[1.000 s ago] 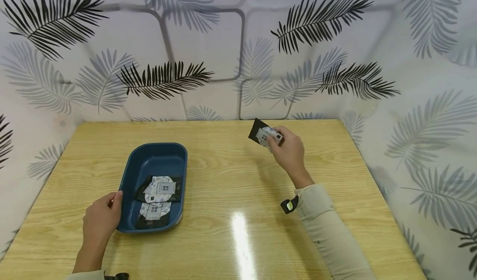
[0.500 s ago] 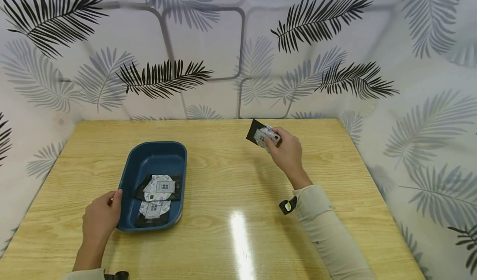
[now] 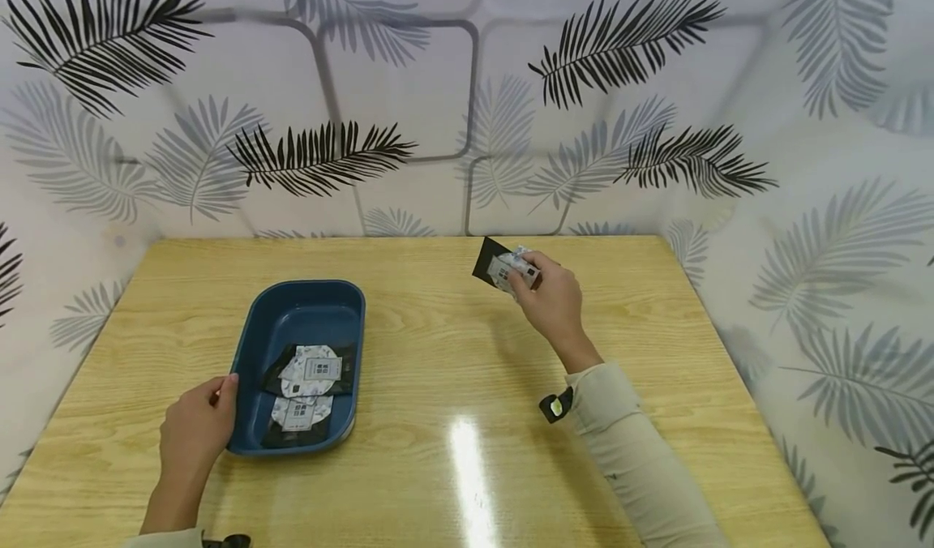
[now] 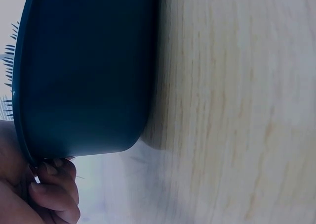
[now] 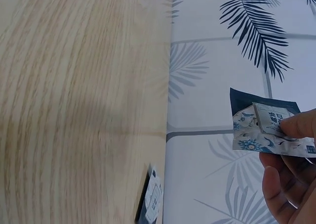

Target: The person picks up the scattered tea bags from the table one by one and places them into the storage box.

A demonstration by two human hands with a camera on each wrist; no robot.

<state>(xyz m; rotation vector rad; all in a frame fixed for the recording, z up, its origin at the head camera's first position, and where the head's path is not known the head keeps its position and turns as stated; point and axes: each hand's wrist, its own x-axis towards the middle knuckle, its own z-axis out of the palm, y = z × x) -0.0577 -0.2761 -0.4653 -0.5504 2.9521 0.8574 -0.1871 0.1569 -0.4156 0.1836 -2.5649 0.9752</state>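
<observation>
My left hand (image 3: 199,422) grips the near-left rim of a dark blue plastic tub (image 3: 251,345), fingers curled under the lip. Inside lie two sachets, black with a white floral print and a grey label: an upper sachet (image 3: 314,370) overlapping a lower sachet (image 3: 297,430). Above the far part of the table, my right hand (image 3: 552,301) pinches a similar sachet (image 3: 499,268) between thumb and fingers. In the right wrist view this held sachet (image 5: 261,125) shows blue flowers, its near end covered by the thumb.
Another sachet (image 5: 149,199) lies by the table's far edge in the right wrist view; the head view does not show it clearly. The wood-grain table (image 3: 416,370) meets a leaf-patterned backdrop (image 3: 409,86) at the back and sides.
My right hand has moved slightly left with the sachet. The left hand and the tub stay in place.
</observation>
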